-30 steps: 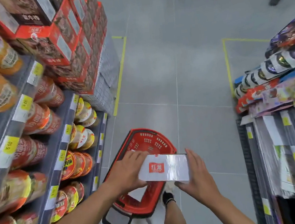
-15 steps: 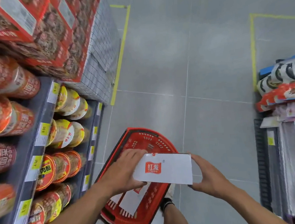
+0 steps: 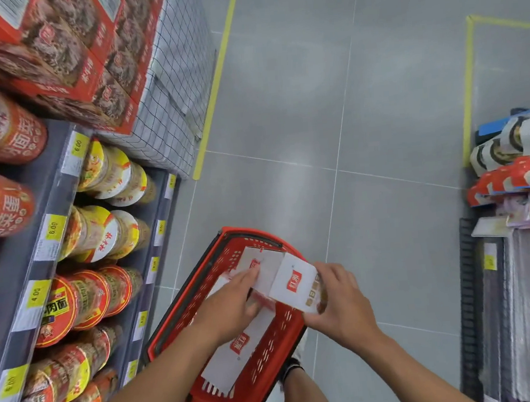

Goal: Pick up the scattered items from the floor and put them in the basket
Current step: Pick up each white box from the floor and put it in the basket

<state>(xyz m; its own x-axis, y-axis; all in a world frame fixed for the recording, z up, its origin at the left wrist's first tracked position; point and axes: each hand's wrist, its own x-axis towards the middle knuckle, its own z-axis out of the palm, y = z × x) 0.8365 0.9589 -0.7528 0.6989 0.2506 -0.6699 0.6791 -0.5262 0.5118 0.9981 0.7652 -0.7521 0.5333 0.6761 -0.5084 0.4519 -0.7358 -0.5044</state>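
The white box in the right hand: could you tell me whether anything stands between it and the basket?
Nothing blocks it. The white box sits above the open red basket; the left hand rests on another white box beside it, and a third lies inside.

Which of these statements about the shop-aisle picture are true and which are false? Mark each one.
1. The red basket stands on the floor. True.
2. The right hand holds a white packet. True.
3. The basket is empty. False: at least one white packet with a red logo lies inside.
4. Both hands are bare. True.
5. The left hand is gripping a noodle cup on the shelf. False: it is over the basket, on a white packet.
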